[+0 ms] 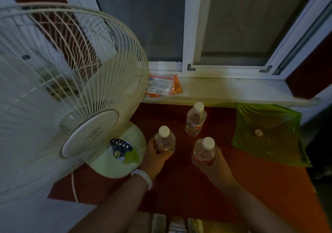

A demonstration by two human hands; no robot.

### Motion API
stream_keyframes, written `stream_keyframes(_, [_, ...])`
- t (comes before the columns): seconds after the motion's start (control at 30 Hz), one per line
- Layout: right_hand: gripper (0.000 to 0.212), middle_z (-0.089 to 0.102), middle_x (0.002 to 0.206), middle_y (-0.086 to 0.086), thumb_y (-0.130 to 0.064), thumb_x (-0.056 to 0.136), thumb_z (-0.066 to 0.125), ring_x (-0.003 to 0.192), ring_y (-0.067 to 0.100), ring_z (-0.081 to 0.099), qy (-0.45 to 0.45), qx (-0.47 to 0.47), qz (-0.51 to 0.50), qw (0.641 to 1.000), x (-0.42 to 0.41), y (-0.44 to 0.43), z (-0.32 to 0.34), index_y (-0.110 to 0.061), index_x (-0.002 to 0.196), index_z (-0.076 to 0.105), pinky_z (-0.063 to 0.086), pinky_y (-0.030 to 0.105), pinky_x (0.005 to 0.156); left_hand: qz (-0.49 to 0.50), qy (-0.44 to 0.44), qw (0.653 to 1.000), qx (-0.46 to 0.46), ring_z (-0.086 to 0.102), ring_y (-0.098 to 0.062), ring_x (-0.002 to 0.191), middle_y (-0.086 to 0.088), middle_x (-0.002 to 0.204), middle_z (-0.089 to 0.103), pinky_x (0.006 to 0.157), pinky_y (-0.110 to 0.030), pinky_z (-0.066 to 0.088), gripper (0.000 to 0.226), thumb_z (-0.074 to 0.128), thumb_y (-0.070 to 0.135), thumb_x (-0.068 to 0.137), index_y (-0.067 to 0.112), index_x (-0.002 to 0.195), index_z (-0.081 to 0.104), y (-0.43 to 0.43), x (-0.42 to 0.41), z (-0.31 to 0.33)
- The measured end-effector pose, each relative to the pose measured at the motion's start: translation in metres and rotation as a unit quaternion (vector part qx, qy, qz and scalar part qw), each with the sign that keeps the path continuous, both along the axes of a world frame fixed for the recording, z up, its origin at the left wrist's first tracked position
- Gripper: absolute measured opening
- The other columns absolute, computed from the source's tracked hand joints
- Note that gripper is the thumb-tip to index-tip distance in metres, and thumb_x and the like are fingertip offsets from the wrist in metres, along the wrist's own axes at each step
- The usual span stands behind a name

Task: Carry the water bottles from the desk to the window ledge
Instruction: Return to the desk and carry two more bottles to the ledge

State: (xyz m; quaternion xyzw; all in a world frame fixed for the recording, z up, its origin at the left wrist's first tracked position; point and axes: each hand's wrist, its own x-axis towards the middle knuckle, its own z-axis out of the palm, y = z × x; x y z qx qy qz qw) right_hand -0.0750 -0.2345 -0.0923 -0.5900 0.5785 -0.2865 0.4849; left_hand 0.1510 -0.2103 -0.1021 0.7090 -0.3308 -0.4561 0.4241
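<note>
Three clear water bottles with white caps, all upright over the red desk [188,188]. Left bottle [165,140] gripped by the left hand [154,156], fingers and thumb curled round its lower half from the near side. Right bottle [203,151] gripped likewise by the right hand [213,166], fingers wrapped round the body below the shoulder, cap clear of the grip. Cannot tell whether either held bottle rests on the desk or hangs just above it. Both near the middle of the desk, close beside each other but apart. Third bottle [195,121] free of any hand, standing farther back, near the desk's back edge and just below the window ledge [233,89].

White wristband [142,178] on the left wrist.

Pale ledge along the desk's back edge, under the white window frame [190,35]. Small stack of orange and white printed packets [161,85] lying flat at the ledge's left end.

Crumpled green plastic bag [269,134] at the desk's back right corner, draped against the wall below the ledge, with a small pale object on it.

Pale green fan base [116,161] at the desk's left edge, just beside the left hand, with a dark panel of buttons and a knob on top. Large white wire fan cage [62,89] above it, filling the left of the view. Thin white cord [74,188] trailing from the base over the desk's near left corner.
</note>
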Motion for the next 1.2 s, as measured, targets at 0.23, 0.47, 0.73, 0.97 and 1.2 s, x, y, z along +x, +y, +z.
stream_keyframes(0.23, [0.067,0.063,0.113,-0.015,-0.027,0.07,0.087,0.1,0.001,0.064,-0.008,0.042,-0.019,0.999,0.01,-0.009,-0.009,-0.038,0.122,0.045,0.054,0.026,0.079,-0.021,-0.026,0.999,-0.018,0.064,0.0,0.106,0.013,0.114,0.067,0.084,-0.016,0.05,0.062,0.086,0.014,0.07,0.048,0.11,0.054,-0.011,0.0,-0.007])
stream_keyframes(0.47, [0.069,0.064,0.108,-0.015,-0.039,0.061,0.089,0.093,0.0,0.064,0.001,0.054,-0.056,0.997,0.013,-0.012,0.001,-0.035,0.116,0.048,0.056,0.028,0.076,-0.056,-0.03,0.998,-0.02,0.063,-0.002,0.106,0.017,0.115,0.067,0.089,-0.025,0.051,0.057,0.083,0.042,0.061,0.052,0.109,0.054,-0.018,0.004,0.001])
stream_keyframes(0.73, [0.055,0.063,0.099,-0.018,-0.038,0.062,0.084,0.087,-0.005,0.062,0.016,0.019,-0.105,0.994,0.013,-0.004,0.025,-0.041,0.103,0.047,0.051,0.023,0.07,-0.115,-0.024,0.991,-0.066,0.062,0.005,0.104,0.023,0.112,0.066,0.079,-0.017,0.049,0.051,0.081,0.044,0.066,0.061,0.106,0.054,-0.019,0.002,0.029])
stream_keyframes(0.97, [0.046,0.064,0.094,-0.019,-0.027,0.069,0.086,0.084,-0.019,0.059,0.024,-0.039,-0.174,0.984,0.006,0.028,0.046,-0.037,0.097,0.051,0.043,0.003,0.063,-0.2,0.022,0.97,-0.135,0.065,0.002,0.105,0.022,0.112,0.07,0.085,-0.027,0.055,0.051,0.08,0.051,0.065,0.064,0.108,0.055,-0.016,-0.011,0.048])
stream_keyframes(1.2, [0.062,0.062,0.104,-0.022,-0.037,0.069,0.083,0.091,-0.009,0.06,0.027,-0.045,-0.279,0.959,-0.025,0.073,0.059,-0.037,0.118,0.044,0.05,0.021,0.078,-0.279,0.077,0.94,-0.182,0.068,-0.015,0.108,0.005,0.114,0.073,0.093,-0.039,0.055,0.052,0.081,0.033,0.069,0.033,0.118,0.064,-0.012,-0.043,0.06])
